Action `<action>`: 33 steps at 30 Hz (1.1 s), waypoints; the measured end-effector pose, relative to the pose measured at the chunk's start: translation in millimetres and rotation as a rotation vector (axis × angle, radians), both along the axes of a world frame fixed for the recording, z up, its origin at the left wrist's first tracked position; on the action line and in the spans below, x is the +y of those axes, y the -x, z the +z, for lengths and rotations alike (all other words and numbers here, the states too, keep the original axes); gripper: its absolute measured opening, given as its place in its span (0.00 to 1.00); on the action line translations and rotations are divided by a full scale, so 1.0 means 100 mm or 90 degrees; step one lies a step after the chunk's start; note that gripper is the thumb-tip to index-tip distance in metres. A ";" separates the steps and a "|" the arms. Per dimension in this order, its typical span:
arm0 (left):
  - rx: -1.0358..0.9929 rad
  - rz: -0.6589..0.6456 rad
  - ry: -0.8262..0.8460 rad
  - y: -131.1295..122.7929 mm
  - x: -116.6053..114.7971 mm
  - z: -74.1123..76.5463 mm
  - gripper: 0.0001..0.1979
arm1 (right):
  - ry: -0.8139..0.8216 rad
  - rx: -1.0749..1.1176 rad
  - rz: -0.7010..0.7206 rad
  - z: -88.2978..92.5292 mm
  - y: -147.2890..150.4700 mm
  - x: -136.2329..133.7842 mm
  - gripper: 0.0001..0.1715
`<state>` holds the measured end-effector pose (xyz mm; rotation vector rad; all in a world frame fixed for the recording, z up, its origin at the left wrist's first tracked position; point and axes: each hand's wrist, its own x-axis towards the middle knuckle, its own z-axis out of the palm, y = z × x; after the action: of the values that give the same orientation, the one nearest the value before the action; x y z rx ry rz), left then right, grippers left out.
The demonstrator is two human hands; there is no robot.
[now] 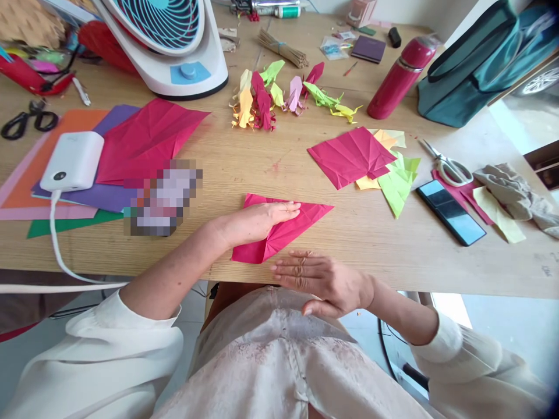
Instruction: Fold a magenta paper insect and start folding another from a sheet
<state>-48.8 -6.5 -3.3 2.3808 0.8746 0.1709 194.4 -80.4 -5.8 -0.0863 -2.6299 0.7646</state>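
A folded sheet of magenta paper lies at the front of the wooden table, its pointed end toward the right. Flat on top of it rests my left hand, fingers stretched out to the right and covering part of the folds. My right hand is just below the paper at the table's edge, back of the hand up, fingers extended and thumb apart. It holds nothing that I can see. Farther right sits another creased magenta sheet over several green and orange paper pieces.
Several folded paper figures stand at the back middle. A fan, a white power bank and coloured sheets occupy the left. On the right are a phone, scissors, a red flask and a teal bag.
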 end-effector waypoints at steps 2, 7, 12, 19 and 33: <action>-0.006 0.002 0.005 0.01 0.01 -0.02 0.34 | -0.003 0.015 -0.055 0.03 -0.01 0.09 0.34; -0.025 -0.003 0.018 0.01 0.03 -0.05 0.30 | -0.081 -0.128 -0.148 -0.01 0.00 0.26 0.39; -0.015 0.002 0.036 0.00 0.03 -0.02 0.30 | -0.090 -0.194 -0.167 -0.12 0.08 0.18 0.46; -0.009 0.000 0.044 -0.01 0.03 0.04 0.30 | -0.065 -0.164 -0.078 -0.11 0.17 -0.01 0.48; 0.010 -0.009 0.021 0.00 0.02 0.05 0.35 | -0.115 -0.065 -0.011 -0.04 0.35 -0.17 0.37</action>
<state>-48.8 -4.1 1.7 2.3604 0.8618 0.1317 159.4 -97.8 -9.8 -0.1001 -2.7779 0.5271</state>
